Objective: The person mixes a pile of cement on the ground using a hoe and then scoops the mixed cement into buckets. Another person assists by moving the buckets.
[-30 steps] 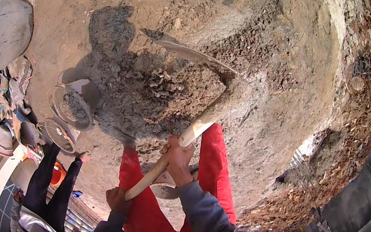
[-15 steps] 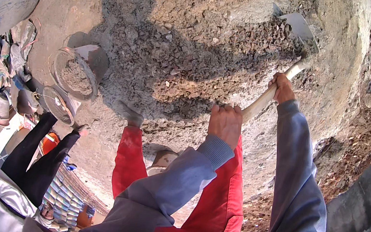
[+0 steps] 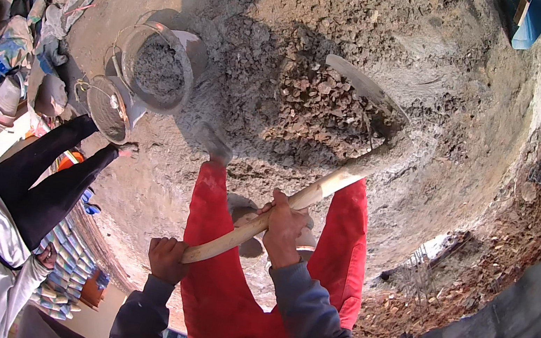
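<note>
Beside two buckets [image 3: 152,69], both hands [image 3: 286,225] grip one shovel [image 3: 324,185].

Hoe blade [image 3: 367,92] now down in gravel mix [image 3: 309,104]

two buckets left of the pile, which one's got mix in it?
The upper metal bucket, nearer the gravel pile: it stands mouth-up with grey mix inside. The lower bucket, beside the bystander's legs, is tipped on its side.
</note>
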{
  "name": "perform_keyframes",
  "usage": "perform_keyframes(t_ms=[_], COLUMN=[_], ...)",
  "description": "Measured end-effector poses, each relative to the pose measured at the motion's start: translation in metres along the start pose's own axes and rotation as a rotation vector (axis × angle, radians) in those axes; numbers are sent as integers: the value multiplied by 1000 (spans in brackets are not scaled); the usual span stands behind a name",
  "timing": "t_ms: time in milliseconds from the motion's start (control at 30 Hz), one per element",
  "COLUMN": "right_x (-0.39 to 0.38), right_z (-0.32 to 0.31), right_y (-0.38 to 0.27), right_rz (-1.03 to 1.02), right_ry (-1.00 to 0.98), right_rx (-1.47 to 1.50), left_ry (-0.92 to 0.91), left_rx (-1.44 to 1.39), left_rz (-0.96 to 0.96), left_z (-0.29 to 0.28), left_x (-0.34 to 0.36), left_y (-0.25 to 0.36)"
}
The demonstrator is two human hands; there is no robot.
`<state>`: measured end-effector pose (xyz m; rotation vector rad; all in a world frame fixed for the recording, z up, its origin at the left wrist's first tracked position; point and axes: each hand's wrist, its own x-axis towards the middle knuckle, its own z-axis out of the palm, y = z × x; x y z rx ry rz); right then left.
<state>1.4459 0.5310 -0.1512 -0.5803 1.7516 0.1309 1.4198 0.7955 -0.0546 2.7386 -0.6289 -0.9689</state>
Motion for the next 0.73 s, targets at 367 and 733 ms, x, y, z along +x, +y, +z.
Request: perform_keyframes(t_ms=[367, 733], right_x=[14, 74], right_z=[68, -20], right_y=[-201, -5], right_rz=[-790, -900], right_ry=[106, 24], right_rx=[-748, -1404], left_ry=[-262, -190], left_rx=[-1000, -1025], left_rz=[-324, -654], left_z=[55, 122], left_x=[136, -34], left_y=[156, 211])
